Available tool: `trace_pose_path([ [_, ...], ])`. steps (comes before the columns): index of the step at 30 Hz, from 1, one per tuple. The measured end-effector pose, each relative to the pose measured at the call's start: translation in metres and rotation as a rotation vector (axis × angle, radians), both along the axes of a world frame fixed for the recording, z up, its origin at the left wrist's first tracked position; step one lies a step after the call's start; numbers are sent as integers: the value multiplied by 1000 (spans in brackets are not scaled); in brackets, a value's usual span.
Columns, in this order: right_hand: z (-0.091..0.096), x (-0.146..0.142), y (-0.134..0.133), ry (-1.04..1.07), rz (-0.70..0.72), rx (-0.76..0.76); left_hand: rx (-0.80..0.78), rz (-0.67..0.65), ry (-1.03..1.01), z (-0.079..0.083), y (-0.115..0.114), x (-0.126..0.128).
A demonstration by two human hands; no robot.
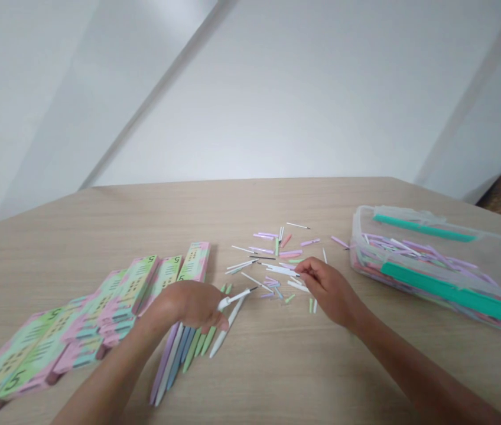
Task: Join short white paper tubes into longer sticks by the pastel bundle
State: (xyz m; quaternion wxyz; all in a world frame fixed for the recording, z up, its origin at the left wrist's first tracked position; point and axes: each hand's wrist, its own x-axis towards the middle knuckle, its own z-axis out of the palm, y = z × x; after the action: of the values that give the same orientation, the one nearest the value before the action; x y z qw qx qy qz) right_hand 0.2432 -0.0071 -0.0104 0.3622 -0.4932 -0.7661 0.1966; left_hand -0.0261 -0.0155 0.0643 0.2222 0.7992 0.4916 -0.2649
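Observation:
My left hand [195, 302] is closed on a white pen [236, 298] with a dark tip that points to the right. Beneath that hand lies a row of pastel pens [174, 360] in purple, white, blue and green, partly hidden by it. One white pen [227, 330] lies at the row's right end, by my left fingertips. Between thumb and fingers, my right hand [328, 289] pinches a slim white pen barrel [280, 270], which extends leftward over scattered pen parts. Around it are loose refills [256, 281] and short purple pieces [261, 250].
Pink, green and yellow pen boxes [133, 286] are stacked and lined up on the left of the wooden table [303, 372]. To the right stands a clear plastic bin [428, 254] with teal clips, holding many pen parts. A pale wall [295, 100] rises behind the table.

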Motion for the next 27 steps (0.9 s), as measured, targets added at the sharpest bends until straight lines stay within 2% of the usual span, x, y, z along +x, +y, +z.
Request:
trace_pose_path([
  [3, 31, -19, -23, 65, 129, 60, -47, -19, -5, -3, 2, 1],
  [6, 46, -36, -33, 100, 212, 91, -44, -27, -6, -3, 2, 2],
  [13, 41, -54, -32, 228, 278, -50, 13, -27, -4, 4, -3, 4],
  [27, 46, -54, -36, 166, 338, 9, -40, -34, -33, 2, -3, 4],
])
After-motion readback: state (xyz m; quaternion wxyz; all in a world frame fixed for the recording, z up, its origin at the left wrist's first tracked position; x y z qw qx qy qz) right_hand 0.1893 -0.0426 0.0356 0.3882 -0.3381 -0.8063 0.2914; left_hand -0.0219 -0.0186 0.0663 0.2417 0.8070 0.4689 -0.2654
